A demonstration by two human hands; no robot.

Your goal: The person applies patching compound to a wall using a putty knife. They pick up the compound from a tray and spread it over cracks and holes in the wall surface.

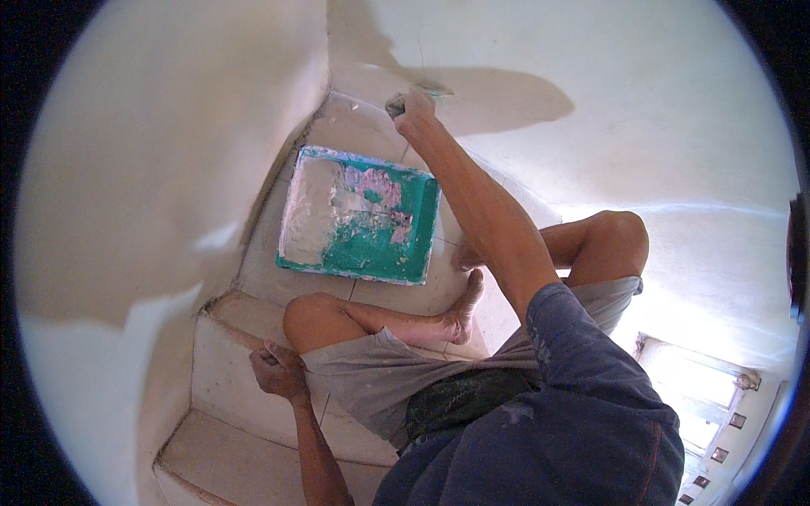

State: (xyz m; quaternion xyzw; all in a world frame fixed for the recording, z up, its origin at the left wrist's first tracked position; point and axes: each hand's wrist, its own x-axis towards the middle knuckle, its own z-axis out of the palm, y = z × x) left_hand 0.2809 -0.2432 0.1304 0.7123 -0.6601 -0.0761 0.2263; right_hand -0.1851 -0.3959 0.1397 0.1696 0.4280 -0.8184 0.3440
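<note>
Pale walls, one on the left (pixel 169 126) and one on the right (pixel 650 126), meet at the far corner of a tiled landing (pixel 348 126); steps (pixel 245 447) descend from its near edge.

Head view: a green tray (pixel 392 258) lies on the landing, beside the left wall and short of the far corner. White paste (pixel 309 215) covers its left side; pinkish residue (pixel 380 182) marks the upper middle and right. The right hand (pixel 418 116) is at the right wall, beyond the tray's far right corner, fingers clamped on a tool (pixel 394 106). The left hand (pixel 280 373) is beside the left knee (pixel 309 317), fingers curled together; no object is visible in it.

Status, by judgement: work is partway. Paste is available in the tray; no boundary between coated and uncoated wall can be identified, so the remaining area cannot be determined.

Limits: the right hand conceals most of the tool. Contact between tool and wall cannot be confirmed. Glare washes out the window (pixel 696 396).
</note>
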